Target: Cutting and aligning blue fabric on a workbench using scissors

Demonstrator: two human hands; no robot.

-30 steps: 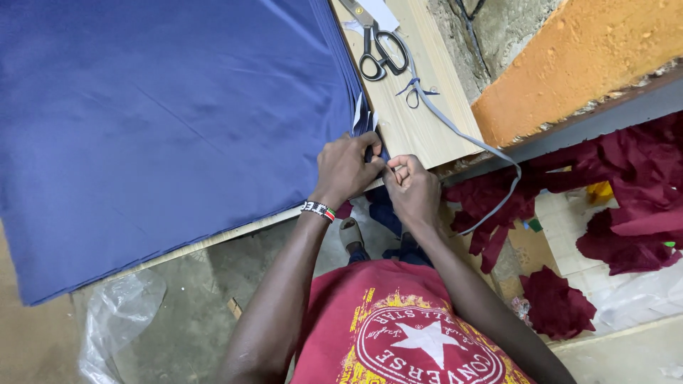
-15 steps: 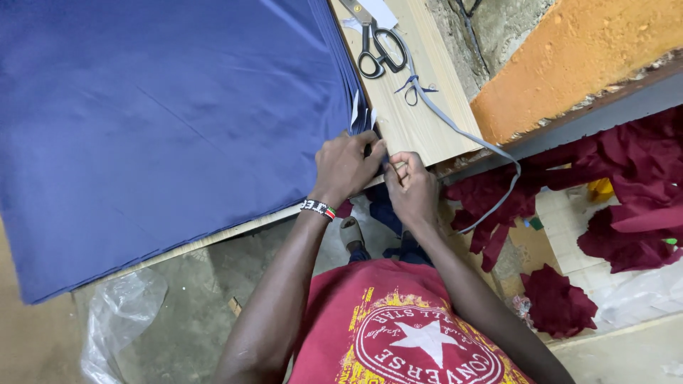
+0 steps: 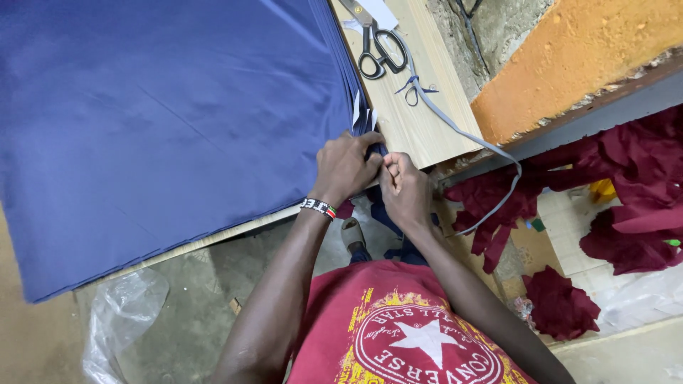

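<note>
A thick stack of navy blue fabric (image 3: pixel 163 128) lies spread over a wooden table (image 3: pixel 416 117). At its near right corner, my left hand (image 3: pixel 346 167), with a beaded band on the wrist, pinches the layered corner of the stack. Touching it from the right, my right hand (image 3: pixel 404 186) has its fingers closed on the same fabric corner at the table edge. Small white slips stick out of the layers just above my left hand.
Black-handled scissors (image 3: pixel 377 46) lie on the bare wood at the top. A grey tape (image 3: pixel 469 135) trails from there off the table edge. Maroon fabric scraps (image 3: pixel 633 192) lie on the floor to the right. Clear plastic (image 3: pixel 121 320) lies at the lower left.
Both hands stay at the fabric corner; the fingers shift only slightly against the layers. The fabric stack has not moved.
</note>
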